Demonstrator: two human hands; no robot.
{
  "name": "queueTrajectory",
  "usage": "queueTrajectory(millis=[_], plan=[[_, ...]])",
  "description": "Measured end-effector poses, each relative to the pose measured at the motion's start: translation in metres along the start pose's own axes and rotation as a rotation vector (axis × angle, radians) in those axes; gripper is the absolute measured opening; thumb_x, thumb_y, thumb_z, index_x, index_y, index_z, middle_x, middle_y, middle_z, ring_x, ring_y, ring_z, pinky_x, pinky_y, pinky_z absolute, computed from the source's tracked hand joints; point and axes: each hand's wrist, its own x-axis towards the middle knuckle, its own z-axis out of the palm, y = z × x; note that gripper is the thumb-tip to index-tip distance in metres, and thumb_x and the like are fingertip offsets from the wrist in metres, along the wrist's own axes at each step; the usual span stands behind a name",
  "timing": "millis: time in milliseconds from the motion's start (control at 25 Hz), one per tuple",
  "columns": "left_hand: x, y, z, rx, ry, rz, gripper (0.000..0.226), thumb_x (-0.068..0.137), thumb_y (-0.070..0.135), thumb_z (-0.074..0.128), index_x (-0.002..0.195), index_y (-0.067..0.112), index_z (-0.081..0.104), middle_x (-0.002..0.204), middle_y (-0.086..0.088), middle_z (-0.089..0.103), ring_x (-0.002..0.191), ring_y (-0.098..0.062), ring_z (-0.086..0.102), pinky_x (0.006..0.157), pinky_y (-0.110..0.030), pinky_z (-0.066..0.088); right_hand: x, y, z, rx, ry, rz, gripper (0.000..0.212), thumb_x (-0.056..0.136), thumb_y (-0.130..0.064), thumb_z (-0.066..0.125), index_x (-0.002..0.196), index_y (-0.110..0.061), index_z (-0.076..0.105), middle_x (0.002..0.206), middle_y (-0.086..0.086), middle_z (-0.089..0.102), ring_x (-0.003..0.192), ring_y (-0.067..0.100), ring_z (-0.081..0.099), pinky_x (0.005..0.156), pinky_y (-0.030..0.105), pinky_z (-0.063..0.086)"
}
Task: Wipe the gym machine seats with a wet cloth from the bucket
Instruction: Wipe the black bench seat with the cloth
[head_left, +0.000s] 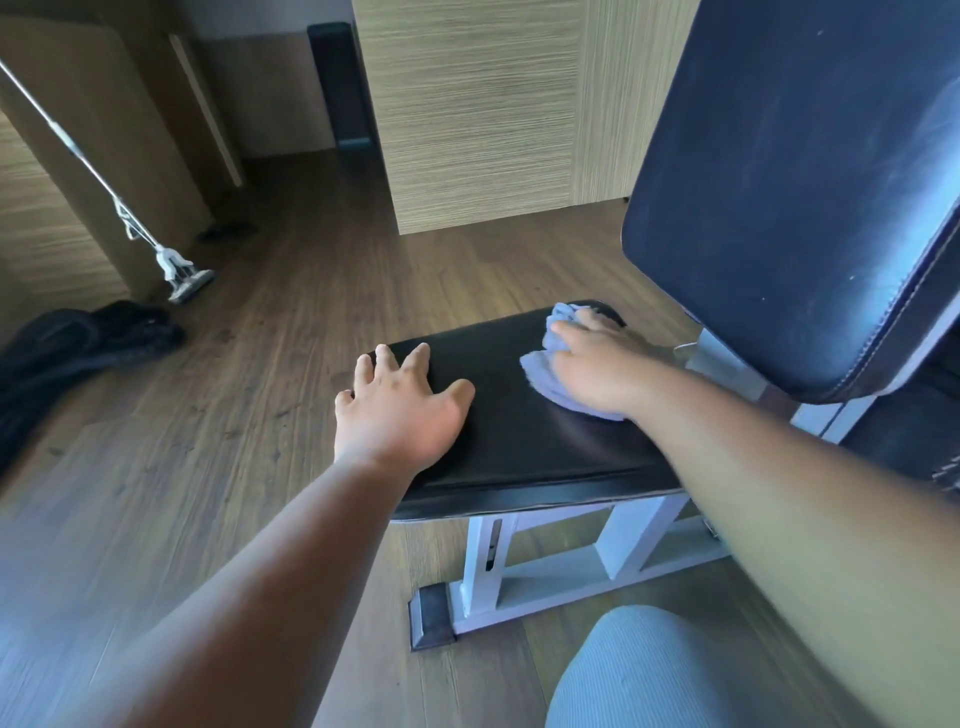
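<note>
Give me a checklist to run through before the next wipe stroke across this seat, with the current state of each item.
1. Cloth under the wiping hand: ok, the right hand presses it flat on the seat.
2. Seat steadied: ok, the left hand lies open on the near-left corner of the pad.
3. Stroke path free: not ok, the left hand lies on seat area not yet reached by the cloth.
4. Cloth wet enough: cannot tell, no drips or sheen are plain.
5. Bucket within reach: cannot tell, none is in view.
6. Backrest done: cannot tell, it shows pale streaks.
</note>
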Motion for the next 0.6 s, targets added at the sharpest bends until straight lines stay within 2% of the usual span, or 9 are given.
queueTrajectory(millis=[40, 80, 120, 160, 240, 320, 400, 480, 600], plan=[[0.000, -0.001, -0.001, -0.052, 0.024, 0.001, 0.062, 0.088, 0.050, 0.035, 0.147, 0.031, 0.036, 0.158, -0.002, 0.029, 0.148, -0.022, 0.016, 0.113, -0.047, 0.022, -0.001, -0.020, 0.005, 0.044, -0.021, -0.045, 0.047, 0.072, -0.024, 0.022, 0.093, -0.022, 0.064, 0.109, 0.008, 0.056, 0.106, 0.031, 0.057, 0.104, 0.060, 0.040], [0.000, -0.002, -0.001, -0.119, 0.054, -0.004, 0.060, 0.089, 0.046, 0.036, 0.147, 0.032, 0.037, 0.156, 0.003, 0.033, 0.146, -0.020, 0.019, 0.113, -0.046, 0.022, -0.005, -0.038, 0.011, 0.158, -0.074, -0.106, 0.050, 0.078, -0.028, 0.027, 0.112, -0.028, 0.064, 0.132, 0.005, 0.052, 0.120, 0.029, 0.052, 0.111, 0.060, 0.031], [0.000, -0.004, -0.001, -0.192, 0.085, -0.015, 0.056, 0.091, 0.043, 0.037, 0.146, 0.034, 0.039, 0.154, 0.007, 0.037, 0.145, -0.018, 0.023, 0.113, -0.046, 0.022, -0.011, -0.054, 0.014, 0.342, -0.154, -0.187, 0.059, 0.083, -0.038, 0.032, 0.138, -0.035, 0.051, 0.155, -0.005, 0.037, 0.137, 0.023, 0.039, 0.118, 0.057, 0.019], [0.000, -0.005, -0.001, -0.265, 0.120, -0.025, 0.052, 0.092, 0.041, 0.038, 0.143, 0.035, 0.043, 0.152, 0.010, 0.040, 0.143, -0.016, 0.027, 0.113, -0.045, 0.022, -0.021, -0.062, 0.015, 0.549, -0.217, -0.246, 0.067, 0.083, -0.044, 0.035, 0.150, -0.038, 0.037, 0.163, -0.013, 0.024, 0.146, 0.016, 0.027, 0.121, 0.053, 0.012], [-0.006, -0.008, -0.003, -0.353, 0.227, 0.005, 0.046, 0.090, 0.039, 0.041, 0.134, 0.035, 0.053, 0.145, 0.012, 0.047, 0.137, -0.015, 0.035, 0.112, -0.044, 0.024, -0.031, -0.048, -0.001, 0.873, -0.138, -0.259, 0.064, 0.088, -0.037, 0.043, 0.152, -0.036, 0.037, 0.159, -0.009, 0.034, 0.144, 0.015, 0.033, 0.119, 0.043, 0.023], [-0.016, -0.009, -0.004, -0.365, 0.374, 0.198, 0.042, 0.086, 0.039, 0.045, 0.123, 0.029, 0.062, 0.133, 0.011, 0.057, 0.127, -0.017, 0.047, 0.108, -0.043, 0.034, -0.035, -0.013, -0.015, 0.784, 0.057, -0.130, 0.047, 0.096, -0.025, 0.043, 0.142, -0.031, 0.050, 0.143, -0.005, 0.052, 0.128, 0.020, 0.051, 0.106, 0.038, 0.041], [-0.025, -0.001, -0.006, -0.228, 0.413, 0.450, 0.041, 0.087, 0.042, 0.047, 0.121, 0.026, 0.064, 0.127, 0.008, 0.061, 0.118, -0.020, 0.056, 0.100, -0.043, 0.044, -0.046, 0.020, -0.015, 0.378, 0.105, -0.031, 0.040, 0.098, -0.023, 0.038, 0.134, -0.024, 0.055, 0.139, -0.006, 0.052, 0.123, 0.023, 0.052, 0.098, 0.037, 0.045], [-0.025, 0.018, -0.001, 0.028, 0.228, 0.518, 0.053, 0.092, 0.054, 0.040, 0.135, 0.026, 0.054, 0.136, 0.004, 0.055, 0.125, -0.022, 0.051, 0.103, -0.043, 0.043, -0.054, 0.033, -0.004, 0.180, 0.074, -0.080, 0.037, 0.100, -0.023, 0.033, 0.130, -0.019, 0.054, 0.142, -0.005, 0.047, 0.136, 0.023, 0.041, 0.100, 0.040, 0.041], [-0.006, 0.055, 0.012, 0.299, -0.046, 0.392, 0.063, 0.096, 0.058, 0.024, 0.142, 0.018, 0.039, 0.143, -0.011, 0.041, 0.133, -0.030, 0.034, 0.111, -0.046, 0.031, -0.055, 0.037, 0.012, 0.173, 0.127, -0.089, 0.040, 0.101, -0.022, 0.030, 0.134, -0.015, 0.051, 0.156, -0.002, 0.036, 0.144, 0.018, 0.029, 0.109, 0.040, 0.034]])
